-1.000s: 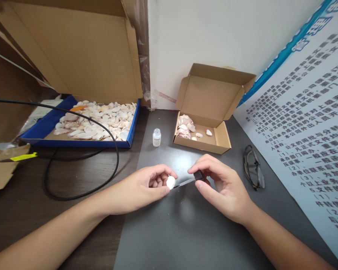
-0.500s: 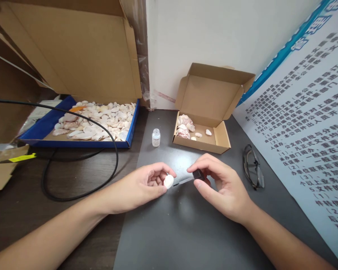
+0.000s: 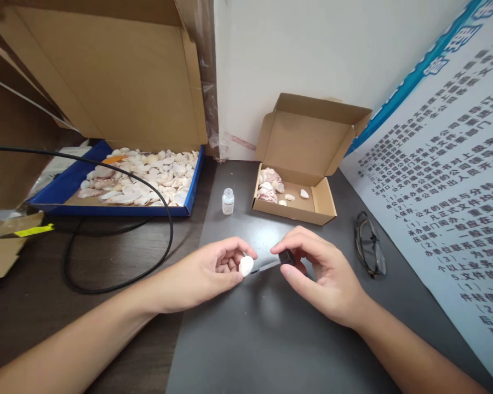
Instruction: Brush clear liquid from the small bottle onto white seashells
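Between thumb and fingers, my left hand (image 3: 211, 265) pinches a small white seashell (image 3: 245, 266). My right hand (image 3: 322, 271) grips the black cap of a brush applicator (image 3: 286, 257), whose thin clear stem points left. The dark tip lies at the shell's right edge; whether it touches cannot be made out. Beyond both hands, a small glass bottle (image 3: 228, 202) with whitish contents and a printed label stands upright without a cap.
A small open cardboard box (image 3: 324, 207) holds several shells. At the left, a blue-edged box (image 3: 160, 210) is heaped with shells, and a black cable (image 3: 170, 241) loops in front. Glasses (image 3: 368, 243) lie on the right beside a large printed sheet (image 3: 447, 191).
My right hand has shifted slightly left, bringing the applicator's tip closer to the shell. The left hand with the shell stays almost still.
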A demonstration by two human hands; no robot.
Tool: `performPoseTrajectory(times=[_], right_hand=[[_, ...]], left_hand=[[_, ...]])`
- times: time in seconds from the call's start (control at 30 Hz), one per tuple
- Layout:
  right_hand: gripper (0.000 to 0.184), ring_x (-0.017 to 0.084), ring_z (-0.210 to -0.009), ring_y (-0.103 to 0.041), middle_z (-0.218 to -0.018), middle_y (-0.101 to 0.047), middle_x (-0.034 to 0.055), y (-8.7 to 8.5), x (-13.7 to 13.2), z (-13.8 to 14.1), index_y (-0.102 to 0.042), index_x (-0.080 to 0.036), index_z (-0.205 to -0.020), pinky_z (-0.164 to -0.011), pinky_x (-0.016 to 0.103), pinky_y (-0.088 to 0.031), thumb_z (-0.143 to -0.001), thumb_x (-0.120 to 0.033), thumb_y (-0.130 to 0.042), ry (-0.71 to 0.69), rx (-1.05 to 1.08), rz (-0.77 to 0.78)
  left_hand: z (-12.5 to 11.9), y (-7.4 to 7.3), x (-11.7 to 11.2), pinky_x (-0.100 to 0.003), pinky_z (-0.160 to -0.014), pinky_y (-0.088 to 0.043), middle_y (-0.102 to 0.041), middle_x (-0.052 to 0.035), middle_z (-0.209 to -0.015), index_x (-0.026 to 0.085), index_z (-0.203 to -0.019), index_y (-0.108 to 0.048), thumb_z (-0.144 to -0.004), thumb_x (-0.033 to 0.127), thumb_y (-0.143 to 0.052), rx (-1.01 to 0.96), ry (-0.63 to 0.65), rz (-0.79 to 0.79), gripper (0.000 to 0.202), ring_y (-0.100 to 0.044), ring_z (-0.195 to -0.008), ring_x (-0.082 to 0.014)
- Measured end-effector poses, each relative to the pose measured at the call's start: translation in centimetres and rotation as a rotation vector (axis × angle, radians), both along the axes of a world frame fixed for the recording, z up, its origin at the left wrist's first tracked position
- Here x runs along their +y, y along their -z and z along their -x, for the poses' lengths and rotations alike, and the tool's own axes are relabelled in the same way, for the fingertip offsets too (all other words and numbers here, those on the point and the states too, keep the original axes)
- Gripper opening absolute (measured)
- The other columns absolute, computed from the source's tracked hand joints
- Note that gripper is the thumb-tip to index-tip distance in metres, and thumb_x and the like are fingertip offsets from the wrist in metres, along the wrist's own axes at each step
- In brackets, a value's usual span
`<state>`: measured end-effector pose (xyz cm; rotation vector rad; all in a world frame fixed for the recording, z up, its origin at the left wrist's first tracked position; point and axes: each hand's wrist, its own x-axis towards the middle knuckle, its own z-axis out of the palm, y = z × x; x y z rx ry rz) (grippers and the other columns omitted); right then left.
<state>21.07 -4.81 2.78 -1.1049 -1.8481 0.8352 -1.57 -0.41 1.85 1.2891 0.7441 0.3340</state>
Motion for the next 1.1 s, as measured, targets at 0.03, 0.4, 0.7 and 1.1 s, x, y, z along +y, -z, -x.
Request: performPoseTrajectory(times=[0.03, 0.4, 0.7, 1.1], right_hand=[[0.023, 0.015, -0.070, -0.052, -0.081, -0.060, 0.0023, 0.01, 0.00, 0.00, -0.067, -0.021, -0.098, -0.058, 0.026, -0.045, -0.081, -0.007, -0.059, -0.003, 0.007, 0.003], [0.022, 0.016, -0.070, -0.053, -0.080, -0.059, 0.0025, 0.18, 0.04, 0.01, -0.067, -0.021, -0.098, -0.057, 0.027, -0.045, -0.081, -0.008, -0.060, -0.004, 0.014, 0.004], [0.022, 0.017, -0.069, -0.054, -0.080, -0.060, 0.0028, 0.14, 0.02, 0.00, -0.067, -0.022, -0.098, -0.057, 0.028, -0.046, -0.081, -0.009, -0.061, 0.011, 0.009, 0.008], [0.019, 0.015, -0.066, -0.052, -0.080, -0.060, 0.0029, 0.07, 0.02, 0.09, -0.067, -0.020, -0.096, -0.055, 0.027, -0.045, -0.081, -0.009, -0.062, 0.034, -0.008, 0.006]], left_hand=[[0.00, 0.03, 0.00, -0.024, -0.074, -0.035, -0.050, 0.0019, -0.087, 0.015, -0.110, -0.054, -0.088, 0.025, -0.062, 0.000, 0.001, 0.001, 0.025, -0.043, -0.080, -0.0128], [-0.10, -0.07, -0.02, -0.024, -0.073, -0.035, -0.049, 0.0024, -0.086, 0.015, -0.108, -0.053, -0.088, 0.025, -0.061, -0.005, 0.000, 0.006, 0.023, -0.042, -0.079, -0.0124], [-0.05, -0.11, -0.07, -0.024, -0.072, -0.035, -0.049, 0.0024, -0.086, 0.016, -0.107, -0.053, -0.089, 0.025, -0.060, -0.003, 0.003, -0.005, 0.022, -0.043, -0.079, -0.0123], [-0.15, -0.27, -0.05, -0.024, -0.074, -0.036, -0.050, 0.0021, -0.087, 0.016, -0.107, -0.053, -0.088, 0.027, -0.062, 0.007, -0.001, -0.008, 0.024, -0.044, -0.080, -0.0131]])
